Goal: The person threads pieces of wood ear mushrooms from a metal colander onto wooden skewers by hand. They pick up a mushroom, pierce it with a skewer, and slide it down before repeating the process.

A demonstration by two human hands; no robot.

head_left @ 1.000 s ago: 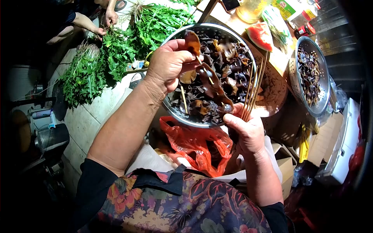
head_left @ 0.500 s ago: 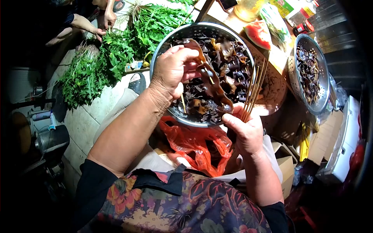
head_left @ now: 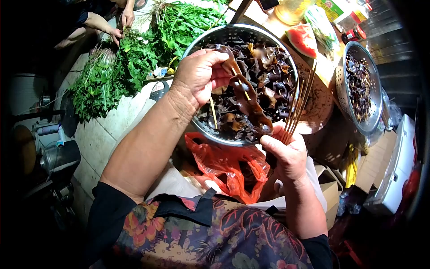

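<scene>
My left hand (head_left: pixel 199 74) is closed, its thumb and fingers pinching the upper end of a skewer of wood ear mushrooms (head_left: pixel 246 97). Brown, glossy pieces run along this skewer, and its pale stick shows between them. At the lower end, my right hand (head_left: pixel 289 152) grips the last piece between thumb and fingers. Several bare skewers (head_left: pixel 301 107) stick up from that same hand. Beneath both hands sits a metal colander (head_left: pixel 292 67), filled with dark wood ear mushrooms (head_left: pixel 271 71). A loose stick (head_left: pixel 213 114) pokes out below my left hand.
A red plastic bag (head_left: pixel 235 168) lies at my lap. A second colander (head_left: pixel 340 85) with mushrooms stands right. Leafy greens (head_left: pixel 139 58) cover the floor at upper left, where another person's hands (head_left: pixel 121 27) work. A watermelon piece (head_left: pixel 302 40) and jars (head_left: pixel 354 33) are behind. A white box (head_left: pixel 394 163) stands right.
The view has shifted slightly, so the colander appears a little further right. Both hands keep their grip on the skewer of mushrooms, with little other visible change.
</scene>
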